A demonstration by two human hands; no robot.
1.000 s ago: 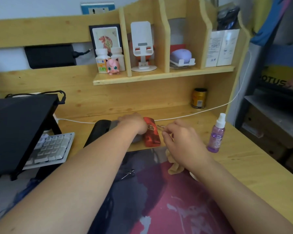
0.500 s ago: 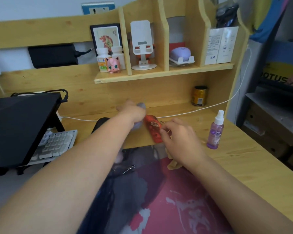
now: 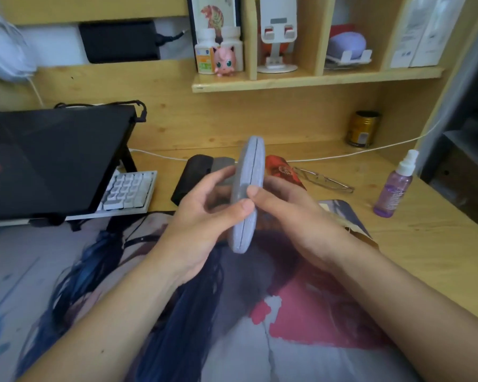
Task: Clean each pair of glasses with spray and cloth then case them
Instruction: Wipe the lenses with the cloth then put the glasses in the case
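A grey fabric glasses case, closed and standing on edge with its seam toward me, is held above the printed desk mat. My left hand grips its left side and my right hand its right side, thumbs meeting at the seam. Behind it lie a red case and a black case with a darker grey case beside it. A thin-framed pair of glasses lies folded on the wood. The purple spray bottle stands at the right. A tan cloth peeks out behind my right wrist.
A closed black laptop on a stand covers most of a white keyboard at the left. A gold can and a white cable sit by the back panel. The shelf above holds bottles, a pink figure and a phone stand.
My left hand lifted the grey case from the back of the desk and brought it toward me. My right hand left the glasses on the wood and joined it on the case.
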